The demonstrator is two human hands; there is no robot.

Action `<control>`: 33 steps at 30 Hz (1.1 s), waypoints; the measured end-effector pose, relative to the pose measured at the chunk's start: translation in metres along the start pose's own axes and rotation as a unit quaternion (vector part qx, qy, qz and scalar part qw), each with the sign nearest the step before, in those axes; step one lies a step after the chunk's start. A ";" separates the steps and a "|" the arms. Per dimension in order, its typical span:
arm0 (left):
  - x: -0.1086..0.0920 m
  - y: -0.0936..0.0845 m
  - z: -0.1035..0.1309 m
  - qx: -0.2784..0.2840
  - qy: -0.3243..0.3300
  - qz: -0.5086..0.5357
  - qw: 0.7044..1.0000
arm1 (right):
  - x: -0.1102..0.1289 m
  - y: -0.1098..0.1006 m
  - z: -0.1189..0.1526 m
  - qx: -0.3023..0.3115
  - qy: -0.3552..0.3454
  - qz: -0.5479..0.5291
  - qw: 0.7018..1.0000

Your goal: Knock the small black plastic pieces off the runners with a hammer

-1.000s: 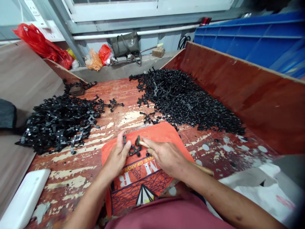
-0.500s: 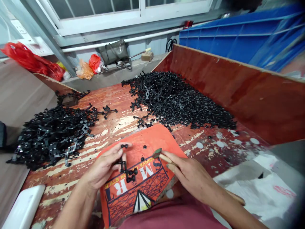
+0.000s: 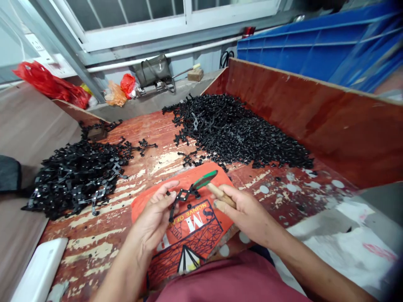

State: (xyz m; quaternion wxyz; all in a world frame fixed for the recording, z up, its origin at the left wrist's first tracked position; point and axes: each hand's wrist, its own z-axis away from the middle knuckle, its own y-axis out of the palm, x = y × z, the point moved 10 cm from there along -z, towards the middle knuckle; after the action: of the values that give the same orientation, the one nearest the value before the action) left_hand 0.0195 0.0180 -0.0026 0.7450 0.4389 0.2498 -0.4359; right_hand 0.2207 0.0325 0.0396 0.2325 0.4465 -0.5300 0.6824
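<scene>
My left hand (image 3: pixel 151 220) is closed on one end of a black hinged linkage (image 3: pixel 183 195), a crisscross piece with round knobs at its ends. My right hand (image 3: pixel 250 214) grips a wooden-handled tool with a flat green blade (image 3: pixel 205 179); its exact kind I cannot make out. The blade's lower end is at the linkage's far end, seemingly touching it. Both are held above an orange printed sheet (image 3: pixel 146 199) in front of me. A small black knob (image 3: pixel 189 206) lies on that sheet just below the linkage.
A pile of black linkages (image 3: pixel 78 180) lies on the left of the worn red table (image 3: pixel 107 230). A bigger heap of black parts (image 3: pixel 226 130) spreads at the back right, against a red-brown board (image 3: pixel 315 113). A white box-like object (image 3: pixel 40 268) sits front left. Behind stands a blue crate (image 3: pixel 302 50).
The linkage has turned from hanging towards me to pointing right and away. My right hand has shifted slightly, and the green blade now reaches over the linkage's far end.
</scene>
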 end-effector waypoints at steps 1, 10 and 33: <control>0.000 0.001 0.000 -0.003 0.006 0.011 1.000 | 0.000 0.001 -0.001 -0.001 -0.001 -0.026 1.000; 0.008 0.008 -0.002 -0.006 0.027 0.092 0.995 | 0.043 0.030 -0.008 0.011 -0.029 -0.050 0.998; -0.029 0.044 0.042 0.158 0.183 -0.404 0.882 | 0.083 0.034 -0.012 0.080 -0.197 -0.011 0.977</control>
State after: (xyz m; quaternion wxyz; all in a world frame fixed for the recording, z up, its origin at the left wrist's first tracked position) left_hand 0.0434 0.0044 0.0588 0.3658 0.4839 0.4650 -0.6448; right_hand 0.1487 0.0191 0.0923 0.0946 0.5953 -0.5039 0.6187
